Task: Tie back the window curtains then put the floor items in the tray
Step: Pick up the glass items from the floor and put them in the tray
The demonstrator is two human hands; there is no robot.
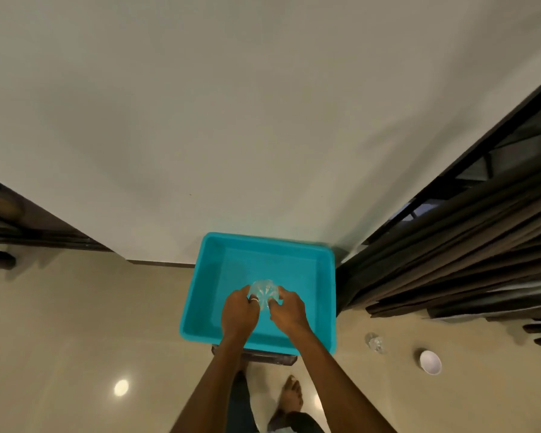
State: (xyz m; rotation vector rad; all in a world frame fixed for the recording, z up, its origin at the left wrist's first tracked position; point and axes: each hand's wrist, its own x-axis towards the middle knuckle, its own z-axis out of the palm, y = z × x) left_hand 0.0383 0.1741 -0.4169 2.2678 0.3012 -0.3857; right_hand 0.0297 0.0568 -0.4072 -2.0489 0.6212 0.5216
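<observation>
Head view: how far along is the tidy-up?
Done, by the look of it: the curtain hangs gathered at the right, though no tie is visible. In hand: left hand and right hand hold a clear plastic bottle over the turquoise tray, which otherwise looks empty. Left: a crumpled clear item and a white cup on the floor.

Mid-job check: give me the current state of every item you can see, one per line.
Tray: upright on a low stand, nothing lying in it yet.
Clear plastic bottle: held over the tray between both hands.
Left hand: grip closed on the bottle.
Right hand: grip closed on the bottle.
Crumpled clear plastic: on the floor, outside the tray.
White cup: on the floor, opening visible.
Curtain: dark, bunched in folds.
</observation>
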